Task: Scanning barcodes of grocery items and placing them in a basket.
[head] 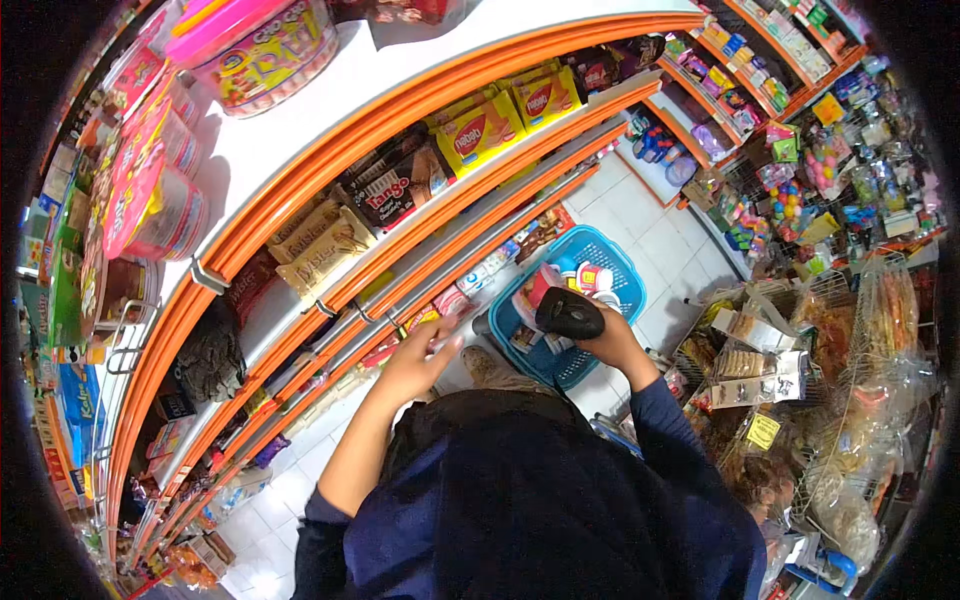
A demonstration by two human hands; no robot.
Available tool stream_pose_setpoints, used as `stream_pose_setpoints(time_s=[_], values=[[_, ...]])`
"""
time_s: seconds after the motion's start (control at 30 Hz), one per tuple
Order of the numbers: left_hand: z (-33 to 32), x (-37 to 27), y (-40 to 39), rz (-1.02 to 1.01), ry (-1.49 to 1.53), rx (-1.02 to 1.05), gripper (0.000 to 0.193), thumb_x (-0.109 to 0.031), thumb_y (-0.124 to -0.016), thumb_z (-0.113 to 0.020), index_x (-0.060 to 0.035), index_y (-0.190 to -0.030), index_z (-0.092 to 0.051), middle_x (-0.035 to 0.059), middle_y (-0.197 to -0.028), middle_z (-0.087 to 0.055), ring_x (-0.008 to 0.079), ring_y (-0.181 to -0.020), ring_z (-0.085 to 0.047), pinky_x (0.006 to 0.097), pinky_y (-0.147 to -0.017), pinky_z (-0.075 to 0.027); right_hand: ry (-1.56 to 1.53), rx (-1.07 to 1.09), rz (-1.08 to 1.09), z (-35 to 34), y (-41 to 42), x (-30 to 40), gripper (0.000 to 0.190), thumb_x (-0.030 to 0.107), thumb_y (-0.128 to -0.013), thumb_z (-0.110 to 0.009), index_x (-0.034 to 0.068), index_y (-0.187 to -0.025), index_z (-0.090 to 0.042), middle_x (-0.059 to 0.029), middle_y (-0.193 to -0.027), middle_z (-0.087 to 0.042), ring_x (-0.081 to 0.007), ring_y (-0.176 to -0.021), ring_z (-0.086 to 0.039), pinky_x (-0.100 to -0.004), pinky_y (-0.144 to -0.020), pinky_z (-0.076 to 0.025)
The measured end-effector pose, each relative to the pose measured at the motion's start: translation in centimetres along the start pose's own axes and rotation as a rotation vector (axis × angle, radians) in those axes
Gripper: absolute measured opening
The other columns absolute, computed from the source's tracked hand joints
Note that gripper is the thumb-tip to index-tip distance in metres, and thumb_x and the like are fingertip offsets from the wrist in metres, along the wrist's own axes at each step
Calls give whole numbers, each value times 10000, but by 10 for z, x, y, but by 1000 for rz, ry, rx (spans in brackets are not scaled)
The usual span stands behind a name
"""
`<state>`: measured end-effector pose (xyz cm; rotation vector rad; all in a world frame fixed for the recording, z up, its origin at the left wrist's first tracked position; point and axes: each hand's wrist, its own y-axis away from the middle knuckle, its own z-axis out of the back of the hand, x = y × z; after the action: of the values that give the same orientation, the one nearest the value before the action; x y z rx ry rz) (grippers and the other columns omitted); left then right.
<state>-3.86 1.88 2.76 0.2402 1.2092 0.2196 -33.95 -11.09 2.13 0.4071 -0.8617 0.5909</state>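
My right hand [606, 341] grips a black handheld device [568, 313], by its shape a barcode scanner, over a blue plastic basket [636, 262]. Inside the basket lie a pink-and-clear tub [534, 289], a white cup with a red print [592, 277] and other packages, partly covered by the device. My left hand [416, 364] is empty, its fingers spread and slightly blurred. It hovers in front of the lower shelves, close to a yellow-and-red package [420, 319]. Whether its fingertips touch anything, I cannot tell.
On the left run orange-edged shelves [450, 67] with wafer packs [480, 135], gold packs [326, 251] and pink-lidded tubs [154, 210]. Wire racks with bagged snacks [825, 315] stand at the right. My shoe [480, 364] is beside the basket on the tiled floor [660, 232].
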Motion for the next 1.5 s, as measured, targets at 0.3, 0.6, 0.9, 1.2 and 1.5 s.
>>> stream_pose_setpoints(time_s=[0.3,0.6,0.9,1.2,1.5], values=[[-3,-7,-45,142,969,496,675,-529,-880,-483,-26,-1321,-390,156,-1278,-511,270,-1150,-523,455,-935,-435,-569,62,-93,-13,24,75,650,-13,-599,-773,29,-1201,-532,-40,-1107,-622,-144,-1016,-564,-307,-925,-418],[31,-2,11,5,1580,415,584,-471,-912,-464,-36,-1297,-410,187,-1209,-537,321,-1085,-560,481,-895,-473,-603,52,153,-62,3,143,657,-43,-724,-670,42,-1327,-424,-116,-1361,-443,-194,-1212,-472,-343,-999,-382],[38,-23,51,-294,1695,-12,587,-149,-943,-437,-256,-1447,-155,191,-1420,-299,351,-1287,-352,534,-1068,-256,-461,84,255,-86,-1,187,716,8,-737,-709,-1,-1362,-361,-100,-1397,-413,-163,-1217,-461,-300,-1005,-370],[36,3,73,-399,1512,-21,847,-98,-821,-635,-139,-1461,-82,157,-1383,-351,290,-1287,-369,451,-1069,-281,-317,230,381,-106,-10,173,683,13,-733,-685,-7,-1344,-380,-131,-1362,-449,-231,-1255,-438,-319,-1031,-340],[46,-2,91,-382,1208,-367,770,-214,-876,-606,-114,-1435,-85,145,-1379,-377,259,-1293,-364,452,-1063,-292,-249,229,203,-124,-14,163,371,173,-745,-737,101,-1090,-619,-98,-1086,-635,-246,-1034,-600,-340,-891,-468]])
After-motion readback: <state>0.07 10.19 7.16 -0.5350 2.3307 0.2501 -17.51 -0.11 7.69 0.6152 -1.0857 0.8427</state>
